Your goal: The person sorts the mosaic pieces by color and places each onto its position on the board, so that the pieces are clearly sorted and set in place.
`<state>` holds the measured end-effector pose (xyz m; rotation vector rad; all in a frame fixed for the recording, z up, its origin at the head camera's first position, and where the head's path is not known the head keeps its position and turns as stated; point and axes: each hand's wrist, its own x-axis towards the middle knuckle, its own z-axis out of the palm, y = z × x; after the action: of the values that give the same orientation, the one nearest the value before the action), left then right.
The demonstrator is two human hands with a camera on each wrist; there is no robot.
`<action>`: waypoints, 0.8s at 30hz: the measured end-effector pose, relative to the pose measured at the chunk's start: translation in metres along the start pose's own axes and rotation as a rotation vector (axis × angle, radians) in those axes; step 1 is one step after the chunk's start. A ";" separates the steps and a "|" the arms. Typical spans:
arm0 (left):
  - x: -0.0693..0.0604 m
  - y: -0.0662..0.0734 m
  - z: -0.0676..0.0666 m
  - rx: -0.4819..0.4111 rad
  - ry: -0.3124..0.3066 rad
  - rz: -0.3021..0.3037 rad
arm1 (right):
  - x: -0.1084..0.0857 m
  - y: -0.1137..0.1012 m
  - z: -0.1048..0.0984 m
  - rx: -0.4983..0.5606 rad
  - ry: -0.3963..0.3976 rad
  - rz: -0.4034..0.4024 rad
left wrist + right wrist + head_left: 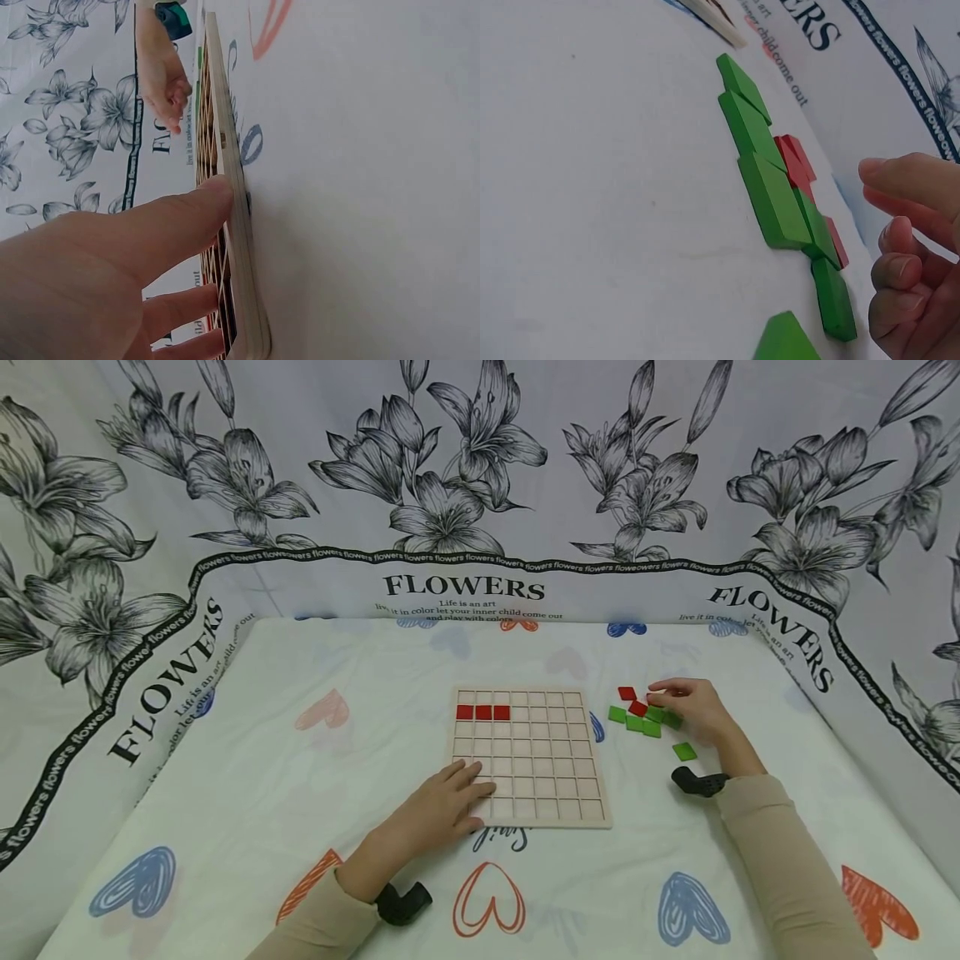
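A square wooden grid board (551, 825) lies on the cloth, with a row of three red tiles (483, 712) near its upper left. My left hand (431, 814) rests on the board's near left corner, fingers spread; in the left wrist view its thumb touches the board's side edge (241, 247). Right of the board is a loose group of green tiles (634, 723) and red tiles (627, 693). Over that group's far side is my right hand (697, 714), fingertips at a red tile. The right wrist view shows this hand (922, 262) beside the green tiles (772, 202), some fingers bent, no tile visibly held.
One green tile (684, 751) lies apart, nearer the right wrist's black strap (697, 782). Another black strap (403, 904) is at the left wrist. The white cloth (255, 793) carries printed hearts, and a flower-patterned cloth (510, 527) rises behind it.
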<state>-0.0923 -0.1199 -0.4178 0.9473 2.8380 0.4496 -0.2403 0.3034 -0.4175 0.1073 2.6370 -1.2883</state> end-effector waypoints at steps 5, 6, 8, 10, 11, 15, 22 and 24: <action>0.000 0.001 -0.001 -0.011 0.005 0.003 | 0.003 0.007 -0.008 -0.021 -0.034 0.001; 0.000 0.001 -0.001 -0.011 0.002 0.001 | 0.004 0.008 -0.010 -0.042 -0.039 -0.005; 0.000 0.001 -0.002 -0.012 -0.003 -0.003 | 0.006 0.012 -0.013 -0.081 -0.048 -0.020; 0.000 0.001 -0.002 -0.013 -0.008 -0.005 | 0.008 0.015 -0.016 -0.113 -0.057 -0.030; 0.000 0.001 -0.001 -0.014 -0.011 -0.009 | 0.009 0.016 -0.018 -0.118 -0.059 -0.028; 0.000 0.000 0.000 -0.013 -0.013 -0.014 | 0.011 0.019 -0.022 -0.118 -0.076 -0.019; -0.001 0.001 -0.002 0.014 -0.009 -0.007 | 0.012 0.018 -0.023 -0.113 -0.111 0.010; -0.001 0.001 -0.003 0.015 -0.008 -0.004 | 0.012 0.018 -0.023 -0.114 -0.114 0.009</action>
<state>-0.0913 -0.1204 -0.4149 0.9431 2.8392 0.4236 -0.2526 0.3324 -0.4202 0.0270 2.6025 -1.1043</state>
